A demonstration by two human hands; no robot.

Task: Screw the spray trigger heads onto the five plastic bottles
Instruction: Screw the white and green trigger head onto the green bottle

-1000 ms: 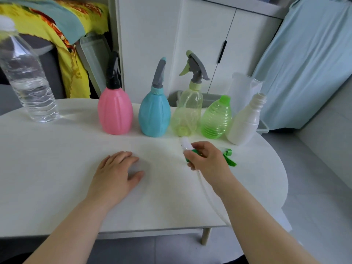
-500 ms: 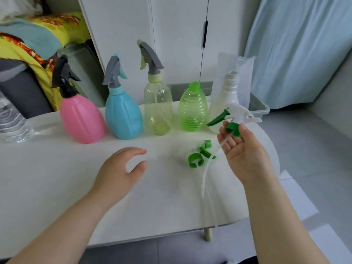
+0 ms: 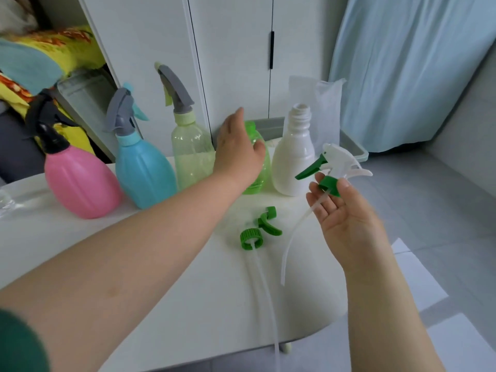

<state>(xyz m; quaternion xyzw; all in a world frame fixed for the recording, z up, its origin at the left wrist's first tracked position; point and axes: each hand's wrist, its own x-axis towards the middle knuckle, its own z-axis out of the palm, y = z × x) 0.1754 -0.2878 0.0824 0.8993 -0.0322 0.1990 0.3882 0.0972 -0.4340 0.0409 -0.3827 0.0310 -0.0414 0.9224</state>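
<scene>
Five bottles stand in a row at the back of the white table (image 3: 188,304). The pink bottle (image 3: 80,183), blue bottle (image 3: 145,175) and pale yellow bottle (image 3: 189,157) carry trigger heads. The green ribbed bottle (image 3: 260,181) is mostly hidden behind my left hand (image 3: 237,154), which is stretched out in front of it with fingers apart, holding nothing. The white bottle (image 3: 294,165) has a bare threaded neck. My right hand (image 3: 346,221) pinches the white trigger head (image 3: 339,159) by its green collar, right of the white bottle, its tube dangling. A green trigger head (image 3: 259,232) lies on the table.
A clear plastic jug (image 3: 324,103) and a grey bin (image 3: 354,150) sit behind the white bottle. White cabinet doors (image 3: 233,63) and a blue curtain (image 3: 402,71) close off the back. A clear water bottle (image 3: 6,200) is at the left edge. The table's rounded edge is near right.
My left hand has lifted off the table and reached forward to the green bottle. My right hand keeps the white trigger head raised, with little change since half a second ago.
</scene>
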